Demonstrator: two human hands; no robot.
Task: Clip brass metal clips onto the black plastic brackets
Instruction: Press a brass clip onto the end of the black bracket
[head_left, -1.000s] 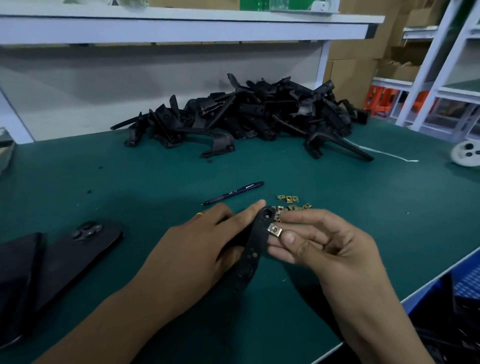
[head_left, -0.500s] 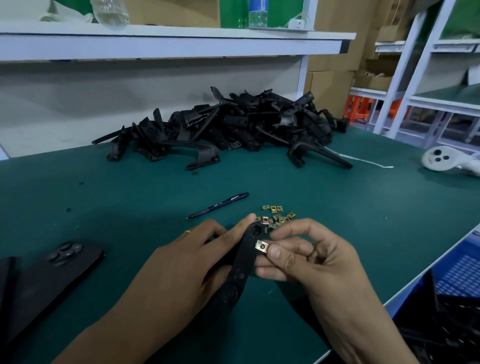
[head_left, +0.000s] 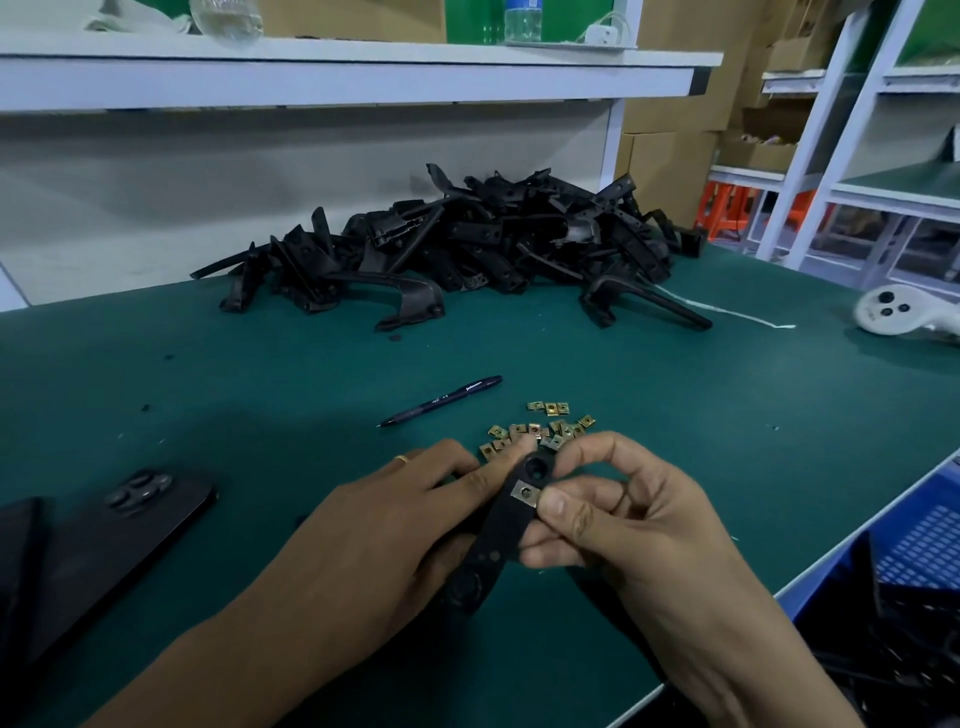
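Black plastic bracket (head_left: 511, 525) held low over the worktop (head_left: 727, 415) near its front edge, about mid-width, long axis running from lower left to upper right, round hole at its far end. One brass clip (head_left: 524, 492) sits on the bracket's right edge just below that hole, square face up with a small hole in it. Right hand (head_left: 639, 535) pinches the clip: thumb pressed on its near corner, index finger curled over above the bracket's far end, other fingers tucked under the bracket. Left hand (head_left: 395, 535) wraps the bracket's lower half from the left, fingers closed along it, index finger stretched toward the holed end; a ring (head_left: 401, 458) on one finger. Loose brass clips (head_left: 540, 431) lie scattered on the worktop just beyond the bracket's tip, touching or nearly touching the fingertips. A dark pen (head_left: 441, 400) lies diagonally a bit farther back and left of the clips. Big pile of black brackets (head_left: 467, 244) toward the worktop's back edge, centre to right. White cord (head_left: 727, 310) trails right from the pile. White controller-like device (head_left: 904, 312) at the right edge. Dark phone (head_left: 119, 540), camera side up, near the left edge. Blue crate (head_left: 930, 540) below the front-right edge.
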